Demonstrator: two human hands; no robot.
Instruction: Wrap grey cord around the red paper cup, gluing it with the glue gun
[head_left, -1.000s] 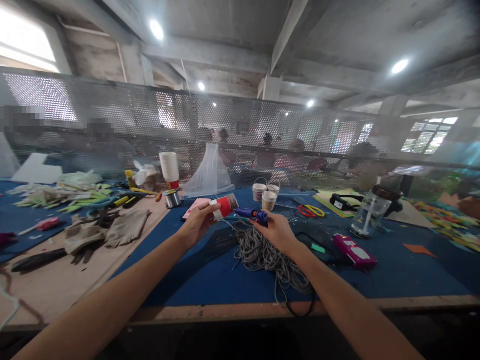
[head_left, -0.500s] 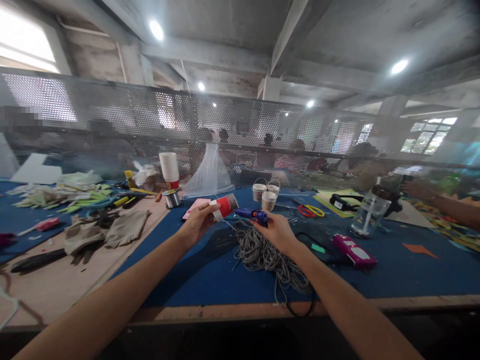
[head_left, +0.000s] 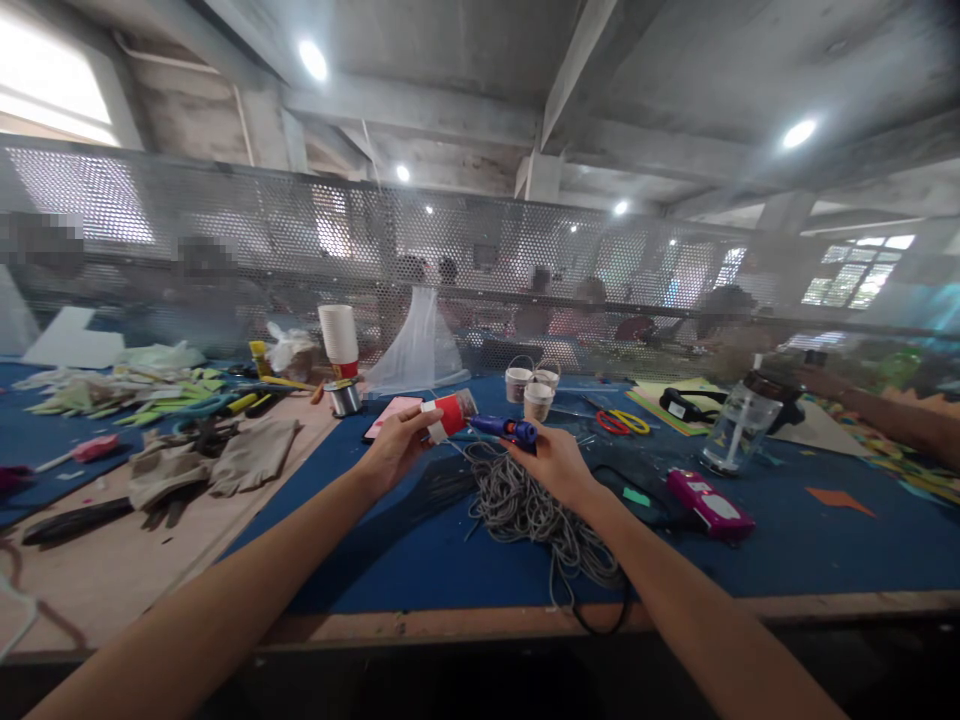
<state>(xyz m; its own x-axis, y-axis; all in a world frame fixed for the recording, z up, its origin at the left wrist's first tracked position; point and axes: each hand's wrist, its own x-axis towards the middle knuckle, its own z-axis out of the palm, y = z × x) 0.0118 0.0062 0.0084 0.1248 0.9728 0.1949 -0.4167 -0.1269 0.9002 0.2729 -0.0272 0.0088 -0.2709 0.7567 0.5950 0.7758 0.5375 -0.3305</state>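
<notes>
My left hand (head_left: 397, 442) is closed round a red and white paper cup (head_left: 448, 415), held on its side above the table. A greyish band covers the cup's right end. In my right hand (head_left: 559, 465) is a blue glue gun (head_left: 501, 429), its nozzle pointing left, at or very near that grey end; whether they touch I cannot tell. Beneath my right hand lies a loose heap of grey cord (head_left: 517, 500). Just behind the glue gun stand small white buckets with thin handles (head_left: 538, 400). A phone (head_left: 391, 416) lies behind my left hand.
Stacked paper cups (head_left: 339, 338) and a wire spool (head_left: 346, 398) stand back left. Gloves (head_left: 255, 455) lie at left. Scissors (head_left: 624, 422), a clear bottle (head_left: 739, 425) and a magenta device (head_left: 709, 503) are at right. Perforated metal screening (head_left: 480, 230) runs behind; another person's arm (head_left: 892, 415) reaches in at far right.
The paper cup has turned slightly in my left hand. My right hand and the glue gun stay almost in place. The other person's arm at far right has shifted.
</notes>
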